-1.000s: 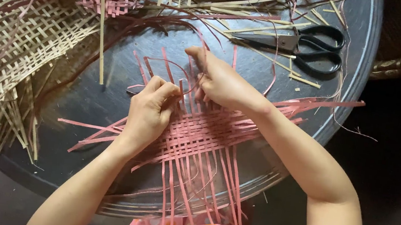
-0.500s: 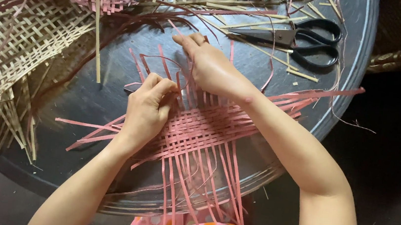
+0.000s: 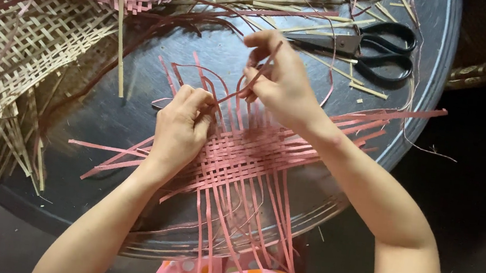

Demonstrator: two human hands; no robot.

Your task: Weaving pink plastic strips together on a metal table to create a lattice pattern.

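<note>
At the tray's (image 3: pixel 140 83) centre, left hand (image 3: pixel 181 127) presses the pink mat (image 3: pixel 247 155) with curled fingers; right hand (image 3: pixel 279 77), at one o'clock, pinches a strip (image 3: pixel 242 91) for threading.

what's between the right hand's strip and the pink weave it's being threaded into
Nothing visible. The right hand pinches a thin pink strip that runs straight down to the pink woven mat. The left hand presses on the mat's left edge, beside the strip.

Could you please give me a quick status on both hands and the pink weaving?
Left hand pressing the flat pink woven strip mat. Right hand pinching one loose pink strip, raised. Black-handled scissors lie apart.
</note>
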